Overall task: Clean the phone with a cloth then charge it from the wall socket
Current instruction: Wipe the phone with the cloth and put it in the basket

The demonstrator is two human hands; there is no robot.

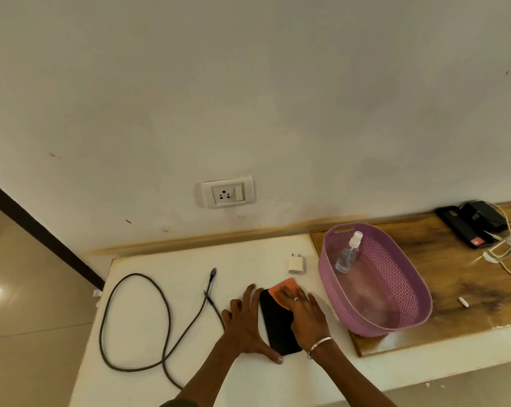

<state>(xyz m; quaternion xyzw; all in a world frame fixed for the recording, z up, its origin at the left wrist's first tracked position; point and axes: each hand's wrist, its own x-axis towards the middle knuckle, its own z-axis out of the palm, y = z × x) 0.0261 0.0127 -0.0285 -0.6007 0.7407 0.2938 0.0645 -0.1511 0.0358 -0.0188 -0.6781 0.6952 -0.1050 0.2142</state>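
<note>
A black phone [278, 327] lies flat on the white table [166, 312]. My left hand [245, 324] rests flat beside the phone's left edge, its thumb at the phone's near corner. An orange cloth [283, 287] covers the phone's far end, and my right hand [305, 314] presses on it with straight fingers. To the left a dark braided cable [136, 321] loops over the table. A white charger plug [296, 264] stands behind the phone. The wall socket [227, 193] with its switch is on the wall above.
A purple basket [407, 277] holding a clear spray bottle [348, 254] sits on a wooden board [454, 268] at the right. Black devices [477, 224] and white cables [504, 254] lie at the far right. The table's left edge drops to the floor.
</note>
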